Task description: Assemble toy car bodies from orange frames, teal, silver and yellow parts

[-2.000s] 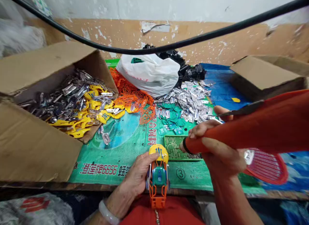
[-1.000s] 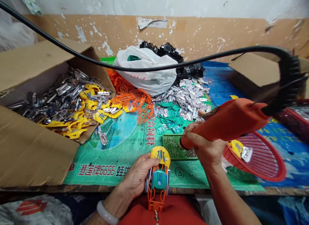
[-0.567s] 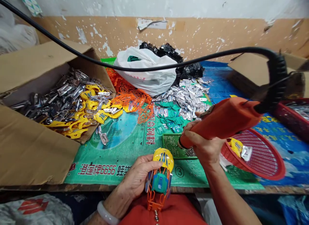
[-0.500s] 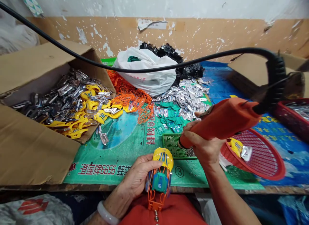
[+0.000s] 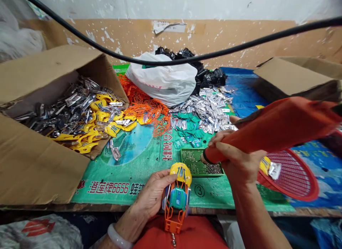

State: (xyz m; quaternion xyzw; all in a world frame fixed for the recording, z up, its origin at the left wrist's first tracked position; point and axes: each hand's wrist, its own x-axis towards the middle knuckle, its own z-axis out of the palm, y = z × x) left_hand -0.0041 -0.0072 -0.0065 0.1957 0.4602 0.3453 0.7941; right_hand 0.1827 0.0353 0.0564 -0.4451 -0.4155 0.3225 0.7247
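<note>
My left hand (image 5: 151, 193) grips a partly built toy vehicle body (image 5: 178, 199) near the front edge of the table. A yellow piece tops its orange lattice frame, a teal block sits in the middle, and shiny side pieces flank it. My right hand (image 5: 242, 165) is wrapped round a red-orange electric screwdriver (image 5: 275, 131) with a thick black cable. The tool slants down to the left, its tip end over a shallow green perforated tray (image 5: 190, 159). Small screws (image 5: 213, 168) lie heaped at the tray's right end. Whether a screw is on the bit cannot be seen.
A cardboard box (image 5: 40, 163) at left spills silvery and yellow parts. Orange frames (image 5: 149, 111), teal pieces (image 5: 191, 129) and silvery parts (image 5: 211, 106) lie around a white plastic bag (image 5: 162, 81). A red basket (image 5: 301, 177) stands right. The black cable (image 5: 165, 62) crosses overhead.
The screwdriver in my right hand has shifted right and tilted flatter, uncovering more of the screws. The cable has swung with it. My left hand and the toy body barely moved.
</note>
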